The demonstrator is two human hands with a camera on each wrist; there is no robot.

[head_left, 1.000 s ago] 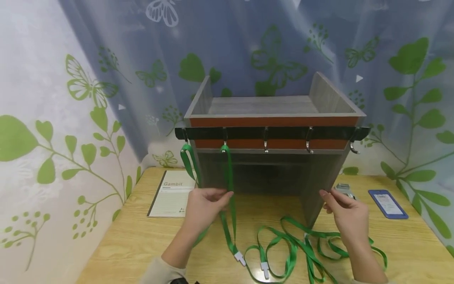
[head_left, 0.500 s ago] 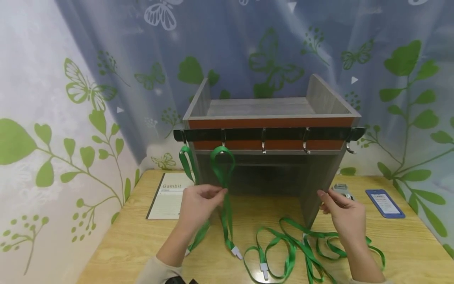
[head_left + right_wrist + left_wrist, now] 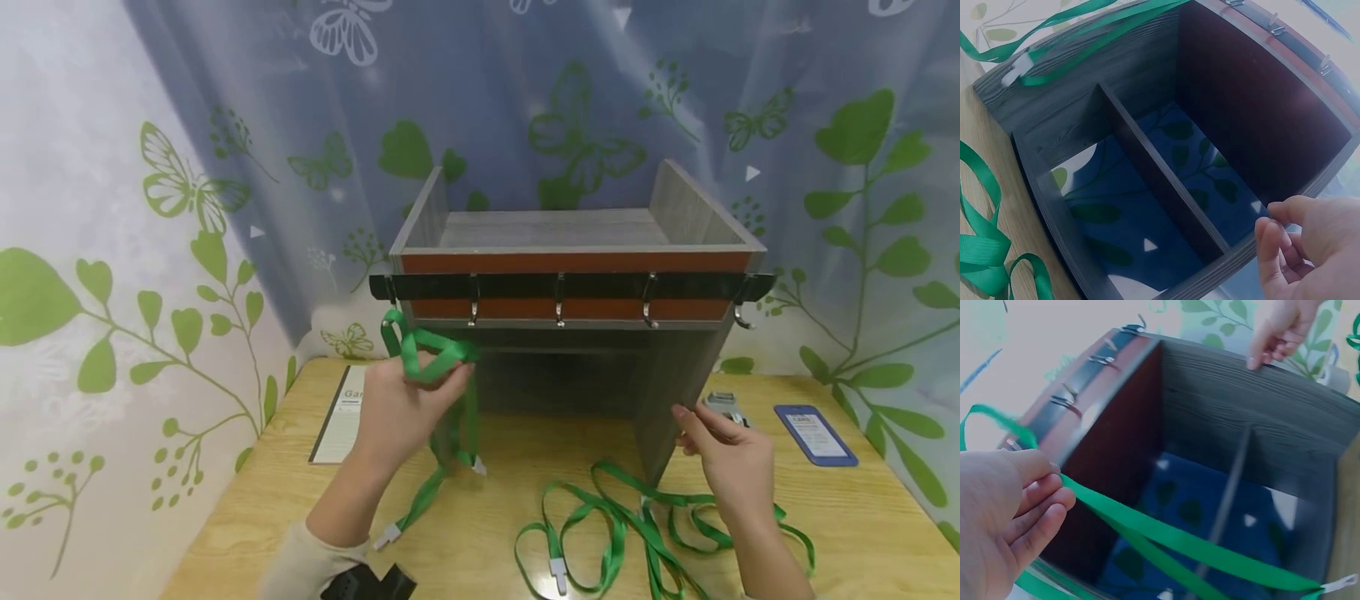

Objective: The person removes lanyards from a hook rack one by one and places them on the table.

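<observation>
While my hands work at the front of it, the wooden table [image 3: 862, 517] carries the grey shelf unit [image 3: 558, 229] at 12 o'clock, open front facing me, with a black hook rail [image 3: 570, 285] across its upper edge. At 9 o'clock from the shelf lies a notebook [image 3: 343, 417], partly behind my left wrist. At 5 o'clock on the table is a pile of loose green lanyards [image 3: 645, 525], tangled, white clips showing. At 3 o'clock, near the table's far right, a blue badge holder [image 3: 816, 435] lies flat, a small grey clip [image 3: 726, 403] just beside the shelf's right wall. My left hand [image 3: 401, 408] is closed round a green lanyard [image 3: 431, 357], fingers pinching the bunched loop below the rail's left hooks; its tail hangs down to the table at 6 o'clock. Another lanyard [image 3: 390, 327] hangs from the leftmost hook. My right hand [image 3: 723, 454] holds nothing, fingers loosely curled, fingertips [image 3: 1270, 215] touching the shelf's right wall edge.
</observation>
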